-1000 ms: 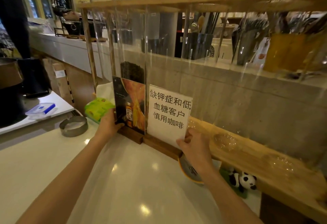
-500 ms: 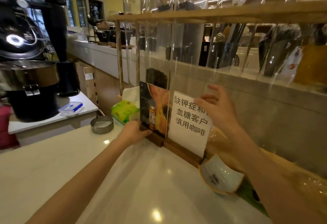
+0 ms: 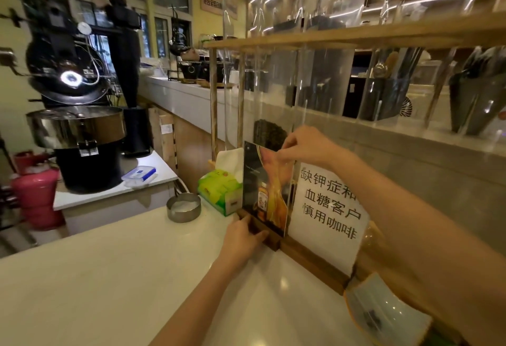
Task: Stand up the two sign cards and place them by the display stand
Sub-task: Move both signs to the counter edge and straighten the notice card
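the display stand (image 3: 356, 36) crowds close behind both cards, so a push too far back could knock its clear tubes. on the white surface (image 3: 109, 277) the white text card (image 3: 328, 209) stands upright in its wooden base, just beside the dark photo card (image 3: 264, 189). if the top pinch tugs sideways, i judge the photo card could tip. the right hand (image 3: 306, 146) reaches over, its grip pinched narrow on that card's top edge. the left hand (image 3: 241, 239) lies low, its grip closed on the card's wooden base (image 3: 260, 229).
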{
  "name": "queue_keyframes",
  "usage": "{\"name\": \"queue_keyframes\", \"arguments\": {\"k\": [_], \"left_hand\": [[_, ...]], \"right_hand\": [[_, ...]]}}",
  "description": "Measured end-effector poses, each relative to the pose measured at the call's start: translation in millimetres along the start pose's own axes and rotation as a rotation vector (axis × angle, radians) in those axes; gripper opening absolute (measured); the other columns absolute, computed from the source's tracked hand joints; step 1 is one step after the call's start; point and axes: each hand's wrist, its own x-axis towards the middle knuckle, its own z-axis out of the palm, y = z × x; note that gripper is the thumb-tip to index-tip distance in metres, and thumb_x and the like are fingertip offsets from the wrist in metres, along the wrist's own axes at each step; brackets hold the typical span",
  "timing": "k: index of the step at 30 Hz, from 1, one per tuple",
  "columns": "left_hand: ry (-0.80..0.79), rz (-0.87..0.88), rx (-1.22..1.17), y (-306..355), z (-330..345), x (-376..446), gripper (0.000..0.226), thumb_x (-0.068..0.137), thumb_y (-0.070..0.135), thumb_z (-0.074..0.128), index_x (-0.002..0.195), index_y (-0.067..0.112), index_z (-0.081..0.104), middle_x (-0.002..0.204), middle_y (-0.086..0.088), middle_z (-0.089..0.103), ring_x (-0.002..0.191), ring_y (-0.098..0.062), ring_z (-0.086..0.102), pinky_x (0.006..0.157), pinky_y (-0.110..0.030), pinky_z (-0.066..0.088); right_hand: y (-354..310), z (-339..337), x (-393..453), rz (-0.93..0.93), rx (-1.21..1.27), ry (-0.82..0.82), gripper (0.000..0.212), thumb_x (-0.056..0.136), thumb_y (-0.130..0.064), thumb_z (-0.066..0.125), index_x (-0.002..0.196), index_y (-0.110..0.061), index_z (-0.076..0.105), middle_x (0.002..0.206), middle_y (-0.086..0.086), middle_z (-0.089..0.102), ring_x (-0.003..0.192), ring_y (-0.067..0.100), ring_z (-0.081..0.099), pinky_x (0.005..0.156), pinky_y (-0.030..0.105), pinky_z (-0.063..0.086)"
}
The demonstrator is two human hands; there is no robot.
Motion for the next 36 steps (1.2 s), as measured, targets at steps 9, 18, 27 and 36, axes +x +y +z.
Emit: {"name": "queue_keyframes", "arguments": {"k": [9,18,27,36], "left_hand": [[-0.001,0.002,-0.048,-4.6,2.8,7.1,0.032,0.078,0.024,0.068,0.107,0.013,0.062,0.117,-0.006,0.054,0.103,-0.018,0.054,0.086,-0.024,0.045],[0.005,-0.005,-0.04,1.2,3.7,10.7,0.038,0.08,0.021,0.067,0.114,0.007,0.059,0.111,0.001,0.046,0.1,-0.015,0.047,0.085,-0.02,0.038],[-0.009,0.019,-0.034,6.0,8.5,12.9,0.041,0.081,0.022,0.065,0.118,0.008,0.057,0.118,0.0,0.046,0.1,-0.011,0.042,0.087,-0.02,0.036],[-0.042,0.039,0.066,14.9,7.2,12.5,0.05,0.084,0.026,0.062,0.128,0.006,0.049,0.142,-0.015,0.037,0.129,-0.027,0.038,0.104,-0.029,0.034]], "right_hand": [[-1.0,4.8,-0.7,-0.017,0.114,0.037,0.022,0.076,-0.017,0.067,0.082,0.003,0.072,0.074,0.013,0.064,0.068,0.019,0.055,0.055,0.016,0.042],[1.7,8.4,-0.3,-0.013,0.117,0.074,0.018,0.079,-0.015,0.065,0.083,0.001,0.071,0.077,0.011,0.064,0.064,0.012,0.055,0.056,0.017,0.043],[4.4,8.2,1.6,0.005,0.118,0.098,0.012,0.079,-0.01,0.064,0.076,0.0,0.071,0.058,-0.005,0.055,0.054,0.003,0.048,0.041,0.002,0.037],[7.9,9.5,4.2,0.034,0.114,0.108,0.011,0.079,-0.009,0.062,0.076,-0.001,0.07,0.065,0.0,0.059,0.054,0.003,0.048,0.049,0.01,0.036]]}}
